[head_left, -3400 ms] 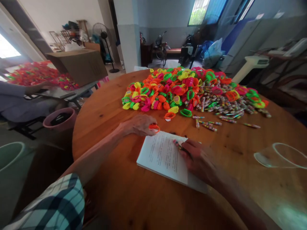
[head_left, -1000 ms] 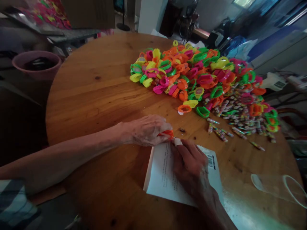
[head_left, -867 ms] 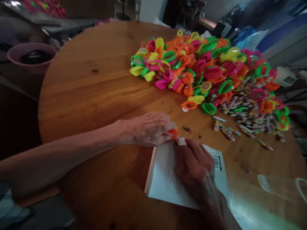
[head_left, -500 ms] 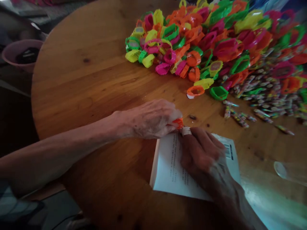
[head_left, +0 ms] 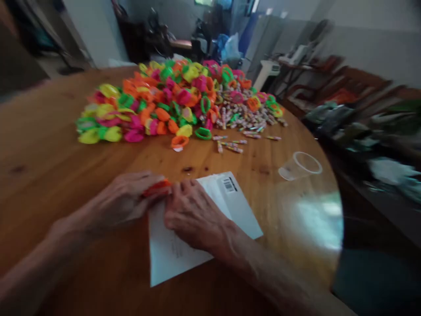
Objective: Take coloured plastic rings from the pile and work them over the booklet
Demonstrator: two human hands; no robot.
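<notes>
At the far-left corner of a flat white paper booklet (head_left: 164, 263), the left hand (head_left: 126, 199) pinched a bright orange plastic band (head_left: 156, 188); the right hand (head_left: 194, 215) curled at its end, its hold impossible to tell.

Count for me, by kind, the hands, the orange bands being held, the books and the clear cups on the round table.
Left hand and right hand: 2
Held orange band: 1
Book: 1
Cup: 1
Total: 5

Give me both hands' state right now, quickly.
Left hand: closed on a narrow orange plastic piece.
Right hand: curled beside it; whether gripping cannot be told.
</notes>
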